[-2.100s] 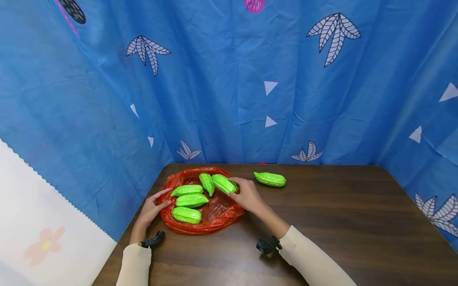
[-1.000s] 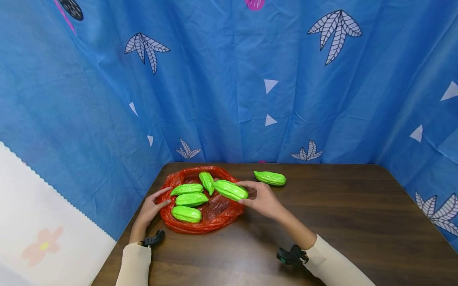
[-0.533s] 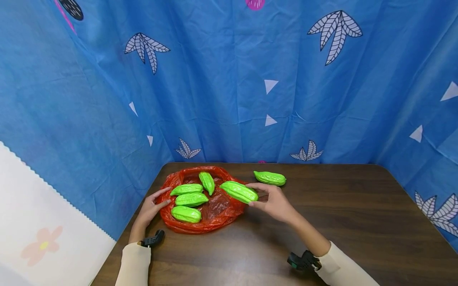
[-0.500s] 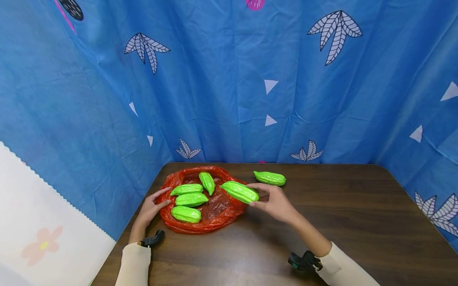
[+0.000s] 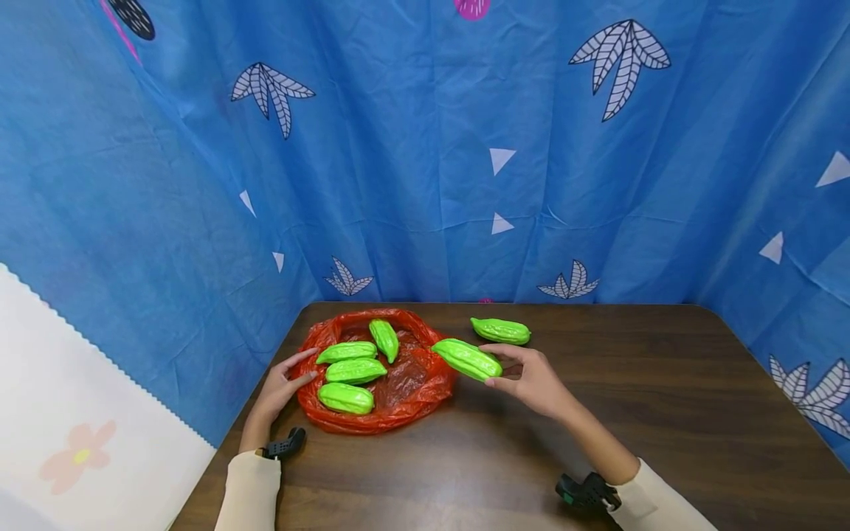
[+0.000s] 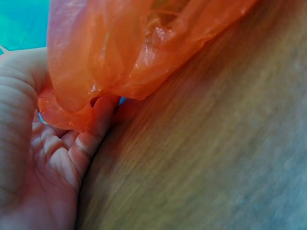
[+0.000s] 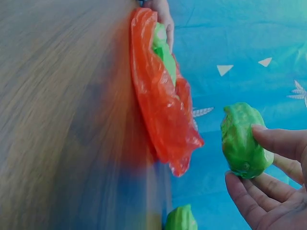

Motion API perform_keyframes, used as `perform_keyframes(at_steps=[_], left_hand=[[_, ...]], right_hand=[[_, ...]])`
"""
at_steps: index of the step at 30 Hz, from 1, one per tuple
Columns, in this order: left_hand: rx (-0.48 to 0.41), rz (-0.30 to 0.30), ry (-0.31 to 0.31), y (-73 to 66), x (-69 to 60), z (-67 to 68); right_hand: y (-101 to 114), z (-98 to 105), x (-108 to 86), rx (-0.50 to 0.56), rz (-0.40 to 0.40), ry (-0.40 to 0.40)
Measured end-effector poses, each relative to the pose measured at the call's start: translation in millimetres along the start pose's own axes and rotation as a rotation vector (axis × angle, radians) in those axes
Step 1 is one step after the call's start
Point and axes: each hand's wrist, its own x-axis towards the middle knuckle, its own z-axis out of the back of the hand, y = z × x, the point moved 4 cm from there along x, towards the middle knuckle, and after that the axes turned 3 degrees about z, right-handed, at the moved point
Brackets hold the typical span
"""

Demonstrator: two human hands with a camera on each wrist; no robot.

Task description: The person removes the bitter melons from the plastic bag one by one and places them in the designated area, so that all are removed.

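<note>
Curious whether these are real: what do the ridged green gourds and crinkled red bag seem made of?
The ridged green gourds look glossy, perhaps moulded plastic, from bright highlights; real produce isn't excluded. The crinkled red bag is probably thin, shiny plastic: creased, translucent.

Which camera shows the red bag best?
The head view: the red bag's open mouth shows, with four green vegetables inside. The left wrist view catches only a close-up edge; the right wrist view shows it side-on.
</note>
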Motion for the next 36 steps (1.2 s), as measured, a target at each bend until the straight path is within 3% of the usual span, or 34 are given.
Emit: perform_keyframes(at_steps=[6, 10, 19, 30, 36], left_hand=[[0.008, 0.003, 0.016, -25.9, -9.6, -0.4], [0.009, 0.004, 0.014, -34.0, -14.1, -1.8], [0.004, -0.029, 0.021, -31.3, -13.9, -2.3], [0.004, 0.019, 0.026, -29.8, -12.0, 1.9], [0.013, 0.020, 0.036, -31.3, -11.7, -0.3]], right_hand=[[-12, 8, -5.0, -0.026, -0.013, -0.007], [-20, 15, -7.5, -0.055, -0.031, -0.018], [-34, 26, -8.3, -0.070, -0.068, -0.038], [-53, 32, -2.2, -0.017, -0.071, -0.028], [-36, 35, -6.5, 0.023, -0.108, -0.006]])
